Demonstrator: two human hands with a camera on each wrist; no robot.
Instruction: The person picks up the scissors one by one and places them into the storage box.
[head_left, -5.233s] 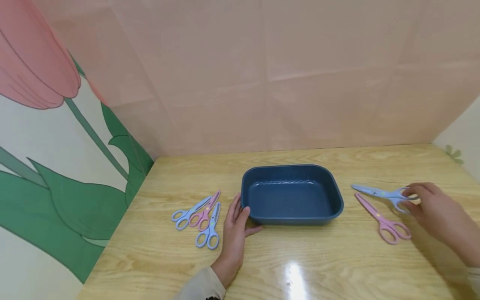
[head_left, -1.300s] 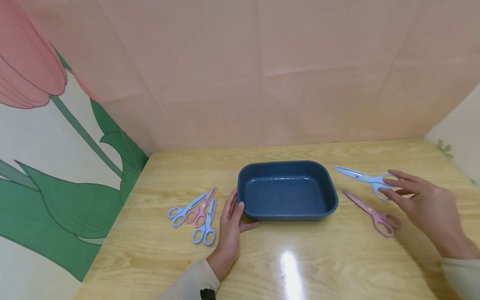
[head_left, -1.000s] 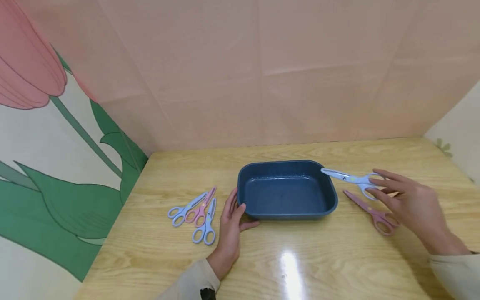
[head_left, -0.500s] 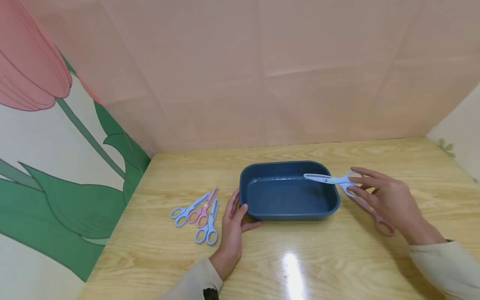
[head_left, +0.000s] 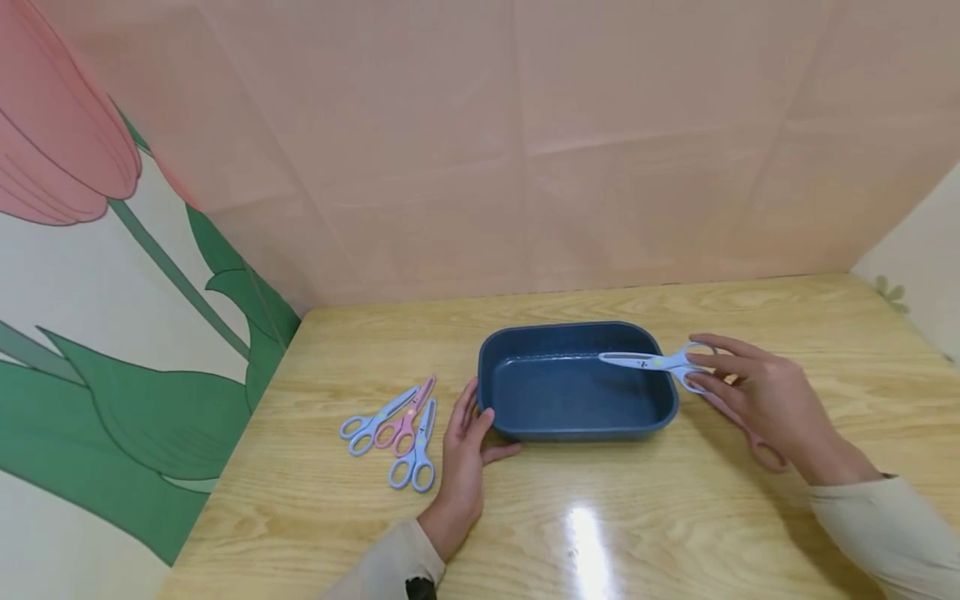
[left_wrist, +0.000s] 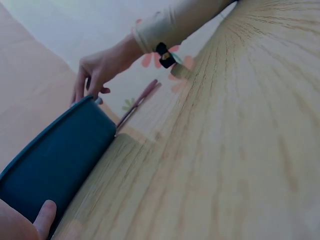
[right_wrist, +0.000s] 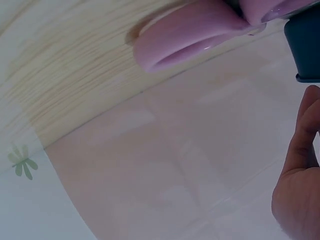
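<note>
A dark blue plastic bin (head_left: 577,435) stands on the table. At its front left corner my left hand (head_left: 461,475) holds it, fingers along the left side and a digit against the front wall. My right hand (head_left: 772,400) pinches the handle loops of light blue scissors (head_left: 671,362). Their blades reach over the bin's right rim, above its inside. Below the right hand lie pink scissors (head_left: 767,454), partly covered by it. The right wrist view shows large pink scissor handles (right_wrist: 190,30) close up; the held scissors are not visible there.
Left of the bin lie two pairs of light blue scissors (head_left: 422,446) and a pink pair (head_left: 408,417), partly overlapping. Behind the wooden table (head_left: 645,533) rises a pinkish sheet (head_left: 525,167). A flower-painted wall (head_left: 150,400) borders the left side.
My right hand took the light blue scissors from the table, raised them and carried them left over the bin's rim. The left hand stays at the bin's corner.
</note>
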